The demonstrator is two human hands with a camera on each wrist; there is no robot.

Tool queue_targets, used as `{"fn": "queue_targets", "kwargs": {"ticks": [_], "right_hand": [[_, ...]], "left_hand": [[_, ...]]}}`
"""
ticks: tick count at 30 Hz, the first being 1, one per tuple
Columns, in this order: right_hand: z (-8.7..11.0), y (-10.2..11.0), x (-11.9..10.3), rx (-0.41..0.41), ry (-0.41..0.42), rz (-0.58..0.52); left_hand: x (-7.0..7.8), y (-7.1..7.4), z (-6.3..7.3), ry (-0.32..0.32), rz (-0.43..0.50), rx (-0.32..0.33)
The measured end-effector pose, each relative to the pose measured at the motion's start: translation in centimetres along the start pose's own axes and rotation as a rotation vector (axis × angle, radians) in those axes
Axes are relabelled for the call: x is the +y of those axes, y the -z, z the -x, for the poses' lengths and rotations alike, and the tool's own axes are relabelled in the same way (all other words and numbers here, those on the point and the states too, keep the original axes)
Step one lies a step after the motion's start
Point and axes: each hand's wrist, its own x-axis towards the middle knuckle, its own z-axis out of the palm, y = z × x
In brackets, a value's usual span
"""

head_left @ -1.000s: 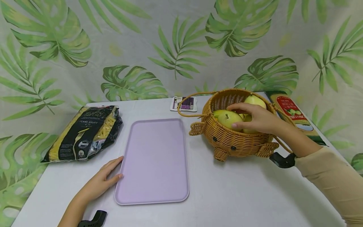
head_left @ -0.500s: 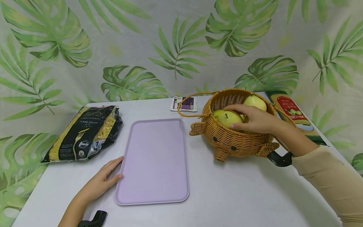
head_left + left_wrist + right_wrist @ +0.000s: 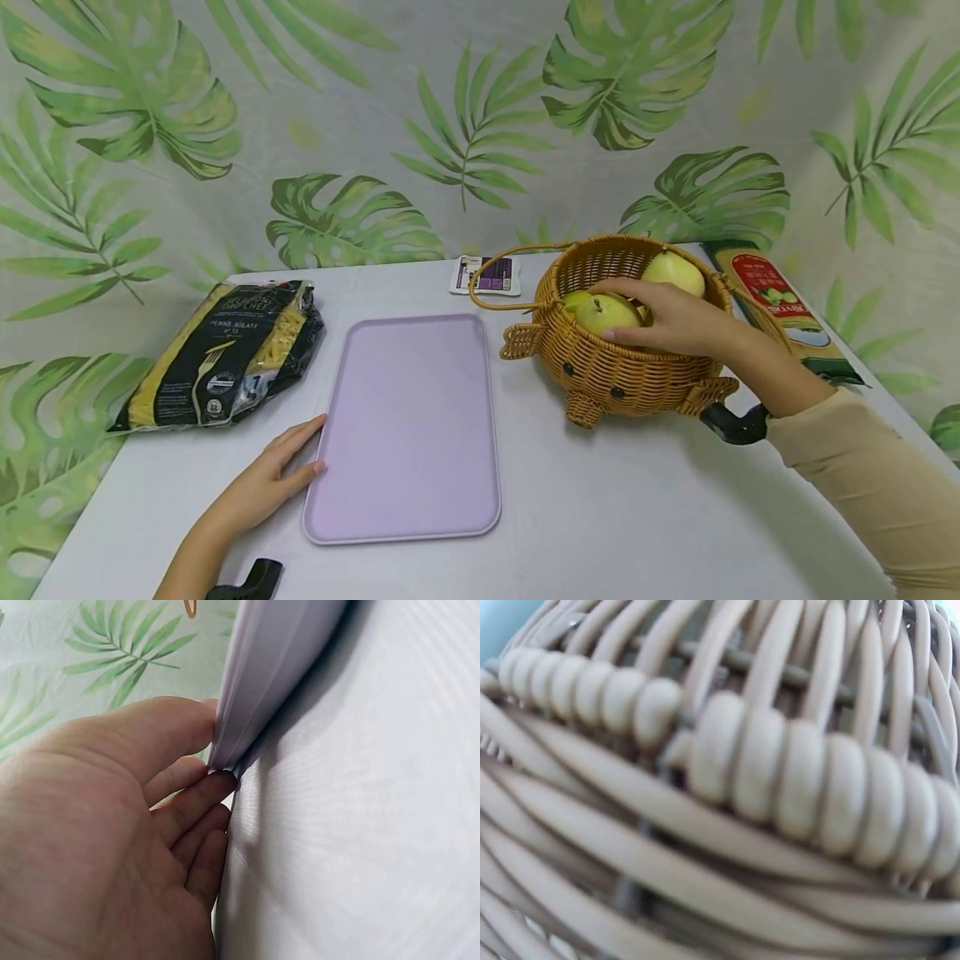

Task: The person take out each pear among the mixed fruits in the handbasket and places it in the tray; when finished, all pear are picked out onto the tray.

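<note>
A pale purple tray [image 3: 408, 429] lies flat on the white table. Along its left edge rests my left hand [image 3: 262, 482]; the left wrist view shows the thumb and fingertips touching the tray's rim [image 3: 251, 682]. To the right stands a brown wicker basket [image 3: 558, 362] with an animal face, holding several yellow-green pears. My right hand [image 3: 675, 318] reaches over its rim and grips the front pear [image 3: 603, 315], thumb on the near side and fingers on the far side. Another pear [image 3: 675, 271] sits behind the hand. Only blurred basket weave [image 3: 705, 810] fills the right wrist view.
A black bag of penne [image 3: 225, 354] lies left of the tray. Behind the tray is a small white and purple packet [image 3: 486, 275]. A green and red package [image 3: 772, 292] lies right of the basket, whose looped handle [image 3: 474, 279] sticks out leftward.
My right hand has shifted slightly left and closer around the front pear. The left hand, tray and basket have stayed in place.
</note>
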Motion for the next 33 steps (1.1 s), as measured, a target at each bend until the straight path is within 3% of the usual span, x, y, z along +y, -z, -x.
{"fn": "queue_targets", "kwargs": {"ticks": [6,17,33], "right_hand": [[0.2,-0.2,-0.1,0.082,-0.009,-0.026],[0.7,-0.3,-0.1,0.274,0.062,-0.102],[1.3,-0.1,-1.1,0.350,0.015,-0.249]], "left_hand": [[0.0,0.0,0.0,0.012,0.005,-0.005],[0.0,0.0,0.0,0.004,0.010,-0.004],[0.0,0.0,0.1,0.023,0.002,-0.008]]}}
